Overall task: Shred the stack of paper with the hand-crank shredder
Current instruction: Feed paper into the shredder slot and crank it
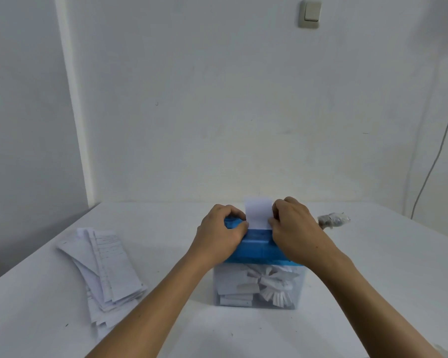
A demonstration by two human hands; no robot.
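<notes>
A hand-crank shredder with a blue top point(256, 248) and a clear bin point(259, 288) holding white strips stands in the middle of the white table. A narrow white paper strip point(258, 213) stands upright in the slot on top. My left hand point(221, 228) rests on the blue top and pinches the strip's left edge. My right hand point(293, 224) pinches its right edge. The crank is hidden behind my hands. A loose stack of paper strips point(106, 270), some with writing, lies on the table to the left.
A crumpled clear plastic bundle point(332, 220) lies behind my right hand near the back of the table point(372, 280). A cable point(434, 156) hangs down the wall at the right. A wall switch point(310, 13) sits high up.
</notes>
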